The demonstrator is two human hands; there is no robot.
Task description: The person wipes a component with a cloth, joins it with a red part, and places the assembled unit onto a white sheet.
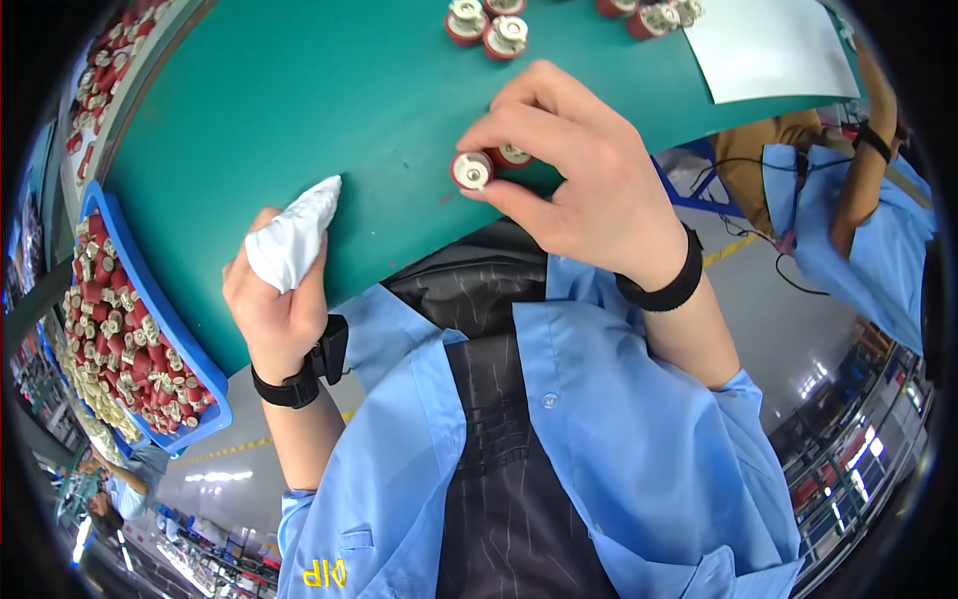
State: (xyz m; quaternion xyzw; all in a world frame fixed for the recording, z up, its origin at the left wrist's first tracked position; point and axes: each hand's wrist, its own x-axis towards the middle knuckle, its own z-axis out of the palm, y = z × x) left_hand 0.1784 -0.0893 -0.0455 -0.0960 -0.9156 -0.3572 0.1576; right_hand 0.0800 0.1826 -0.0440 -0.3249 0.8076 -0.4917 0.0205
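A bunched white cloth [289, 238], its tip pointing up over the green tabletop, is gripped in my left hand [271, 314]. Pinched between the thumb and index finger of my right hand [599, 175] is a small round red part with a cream-coloured top [472, 172]. A second red-and-cream part [513, 156] shows just behind it, partly covered by the right hand; I cannot tell whether that hand touches it. Both hands are over the near side of the table, apart from each other.
Several similar red-and-cream parts [503, 38] stand at the far side of the green table [249, 110]. White paper [773, 50] lies far right. A blue bin [150, 292] full of such parts sits left. A co-worker in blue [833, 215] is at the right.
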